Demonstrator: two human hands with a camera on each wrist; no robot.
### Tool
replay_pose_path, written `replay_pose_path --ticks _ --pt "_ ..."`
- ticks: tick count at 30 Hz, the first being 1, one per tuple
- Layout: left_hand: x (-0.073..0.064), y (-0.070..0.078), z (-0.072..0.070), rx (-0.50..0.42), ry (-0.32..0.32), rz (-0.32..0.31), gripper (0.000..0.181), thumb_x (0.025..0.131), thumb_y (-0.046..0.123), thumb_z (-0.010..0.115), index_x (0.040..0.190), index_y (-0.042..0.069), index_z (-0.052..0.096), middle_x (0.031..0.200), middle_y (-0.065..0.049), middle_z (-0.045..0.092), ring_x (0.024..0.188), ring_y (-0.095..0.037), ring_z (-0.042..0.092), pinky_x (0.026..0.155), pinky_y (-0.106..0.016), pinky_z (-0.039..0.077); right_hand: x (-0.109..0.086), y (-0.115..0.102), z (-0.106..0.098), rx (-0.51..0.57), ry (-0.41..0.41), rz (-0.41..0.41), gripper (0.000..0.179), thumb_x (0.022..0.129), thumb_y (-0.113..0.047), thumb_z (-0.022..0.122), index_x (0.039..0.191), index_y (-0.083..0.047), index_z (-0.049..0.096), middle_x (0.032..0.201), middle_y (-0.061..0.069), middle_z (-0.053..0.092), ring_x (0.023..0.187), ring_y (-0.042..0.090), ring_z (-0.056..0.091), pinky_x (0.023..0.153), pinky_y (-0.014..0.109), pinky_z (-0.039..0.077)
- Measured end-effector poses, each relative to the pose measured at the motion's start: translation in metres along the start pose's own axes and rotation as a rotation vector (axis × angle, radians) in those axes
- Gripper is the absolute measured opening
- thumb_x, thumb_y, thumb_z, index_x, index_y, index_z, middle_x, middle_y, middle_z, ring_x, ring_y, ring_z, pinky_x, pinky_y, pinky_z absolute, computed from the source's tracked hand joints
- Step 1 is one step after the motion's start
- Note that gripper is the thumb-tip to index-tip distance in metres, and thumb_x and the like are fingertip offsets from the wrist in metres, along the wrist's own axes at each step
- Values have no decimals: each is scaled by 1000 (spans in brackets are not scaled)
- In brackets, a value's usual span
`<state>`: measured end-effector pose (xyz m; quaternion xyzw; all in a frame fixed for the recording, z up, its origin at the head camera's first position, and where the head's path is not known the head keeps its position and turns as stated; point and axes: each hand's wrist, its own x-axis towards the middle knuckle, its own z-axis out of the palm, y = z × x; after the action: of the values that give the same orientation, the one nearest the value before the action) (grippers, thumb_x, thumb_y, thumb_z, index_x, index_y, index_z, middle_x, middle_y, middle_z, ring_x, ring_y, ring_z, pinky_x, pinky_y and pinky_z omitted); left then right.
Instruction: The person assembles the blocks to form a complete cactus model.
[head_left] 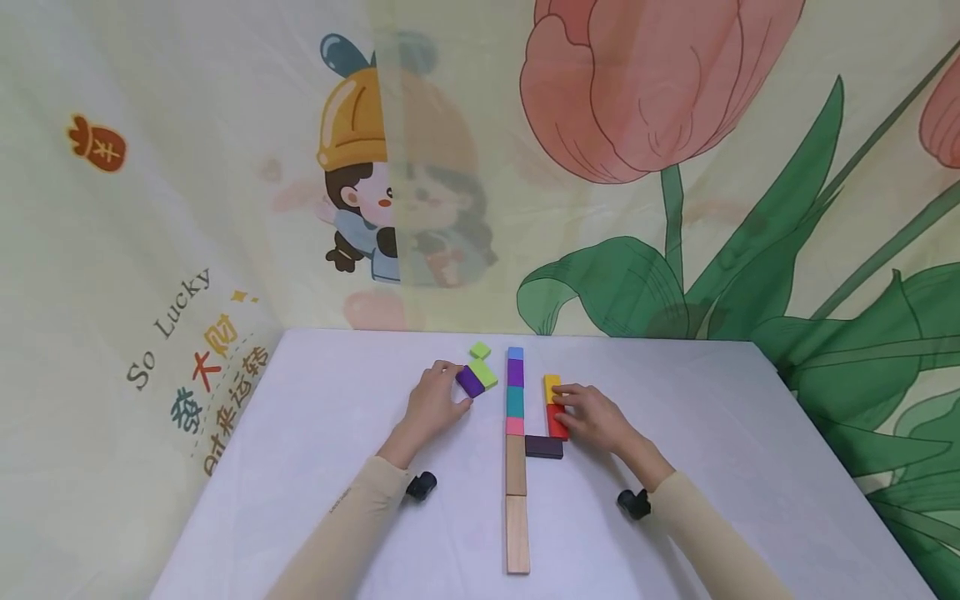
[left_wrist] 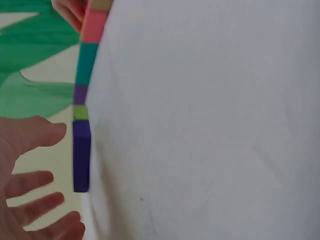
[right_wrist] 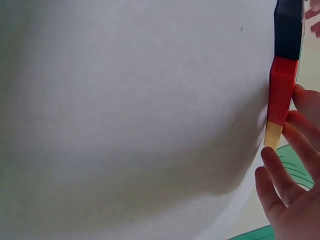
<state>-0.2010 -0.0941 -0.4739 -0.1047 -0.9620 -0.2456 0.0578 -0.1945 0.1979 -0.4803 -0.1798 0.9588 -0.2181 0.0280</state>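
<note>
My left hand (head_left: 433, 406) is at a dark purple block (head_left: 470, 382), its thumb and fingers spread apart beside the block's left side. In the left wrist view the thumb lies close to the purple block (left_wrist: 81, 156). A lime green block (head_left: 483, 373) lies against the purple one, with a smaller lime green block (head_left: 480, 351) behind. My right hand (head_left: 597, 417) has its fingertips at a yellow block (head_left: 552, 388) and a red block (head_left: 557, 422), which lie end to end. A black block (head_left: 543, 447) runs sideways from the middle row to the red block's near end.
A straight row of blocks runs down the middle of the white table (head_left: 337, 533): blue (head_left: 515, 353), purple (head_left: 515, 372), teal (head_left: 515, 402), pink (head_left: 515, 427), then two wooden blocks (head_left: 517, 533). A printed curtain (head_left: 465, 167) hangs behind the table.
</note>
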Motion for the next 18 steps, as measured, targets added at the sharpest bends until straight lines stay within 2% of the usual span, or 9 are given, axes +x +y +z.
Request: replay_pose_path --ticks 3,7,13,18 --pt "10 -5 4 -31 -14 18 59 78 26 79 129 4 58 129 -16 57 114 -33 56 91 -45 52 0 2 0 8 -7 5 38 87 -24 72 122 -9 68 134 9 61 125 31 54 103 49 47" --pt "16 -6 9 -64 -22 27 57 78 24 79 127 2 59 124 -18 58 111 -32 57 91 -43 52 1 3 2 6 -9 5 38 88 -24 72 123 -10 68 135 8 61 126 31 54 104 50 46" --pt "16 -6 9 -66 -9 -18 54 75 26 81 122 6 62 111 -17 58 101 -28 59 84 -41 54 1 2 2 19 -7 15 39 87 -24 72 123 -9 68 135 8 60 126 31 53 104 50 46" --pt "11 -6 2 -56 -43 -21 52 72 29 84 116 8 66 104 -15 57 92 -25 58 79 -38 53 0 2 1 24 -11 22 39 87 -24 72 123 -9 68 135 8 60 127 31 53 104 49 46"
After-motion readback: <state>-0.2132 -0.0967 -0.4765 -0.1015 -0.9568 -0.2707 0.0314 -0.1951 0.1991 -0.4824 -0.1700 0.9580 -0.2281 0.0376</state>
